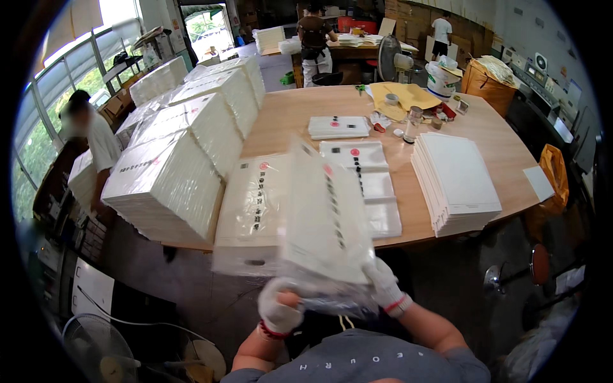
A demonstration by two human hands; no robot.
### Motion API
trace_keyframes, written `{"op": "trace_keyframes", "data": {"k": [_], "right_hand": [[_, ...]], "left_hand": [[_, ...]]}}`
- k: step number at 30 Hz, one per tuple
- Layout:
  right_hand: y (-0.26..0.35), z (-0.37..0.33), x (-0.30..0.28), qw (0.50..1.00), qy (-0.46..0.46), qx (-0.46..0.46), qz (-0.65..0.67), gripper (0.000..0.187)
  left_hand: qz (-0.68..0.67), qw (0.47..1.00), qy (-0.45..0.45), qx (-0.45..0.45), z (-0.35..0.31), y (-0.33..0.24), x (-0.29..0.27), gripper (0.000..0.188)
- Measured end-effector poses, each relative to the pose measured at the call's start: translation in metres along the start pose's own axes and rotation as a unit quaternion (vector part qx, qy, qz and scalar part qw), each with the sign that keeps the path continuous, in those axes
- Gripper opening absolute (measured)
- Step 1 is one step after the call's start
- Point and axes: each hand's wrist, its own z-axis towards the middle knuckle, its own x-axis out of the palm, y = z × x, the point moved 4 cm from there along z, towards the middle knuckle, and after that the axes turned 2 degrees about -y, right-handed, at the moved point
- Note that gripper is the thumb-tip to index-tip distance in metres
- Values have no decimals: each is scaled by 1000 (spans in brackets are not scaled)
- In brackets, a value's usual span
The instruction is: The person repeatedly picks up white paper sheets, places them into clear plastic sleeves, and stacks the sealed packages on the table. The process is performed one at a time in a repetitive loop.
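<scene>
Bag (327, 217), white-filled, extending far from grip: near-left corner pinched in left hand (280, 307), near-right edge seemingly pinched in right hand (385, 287), blurred.

tilted white packet (311, 220) blurred, its dark print (334, 212) smeared; lower-left fan (112, 368) cut off below

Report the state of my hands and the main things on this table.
Left hand: gloved, gripping held packet
Right hand: gloved, gripping
Held packet: raised, tilted, blurred
Neighbouring packet: flat, overhanging table edge
Middle bags: lying flat
Paper stack: unwrapped
Large stacks: film-wrapped
</scene>
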Motion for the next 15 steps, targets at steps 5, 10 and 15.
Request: {"op": "trace_keyframes", "data": {"k": [5, 10, 15], "right_hand": [[-35, 104, 56, 974, 194, 110, 36, 32], [-115, 126, 109, 950, 150, 142, -236, 29], [-124, 113, 47, 957, 153, 187, -163, 41]], "left_hand": [[114, 946, -303, -6, 42, 91, -96, 16], [148, 886, -370, -239, -39, 239, -249, 15], [104, 803, -434, -396, -110, 266, -248, 25]]}}
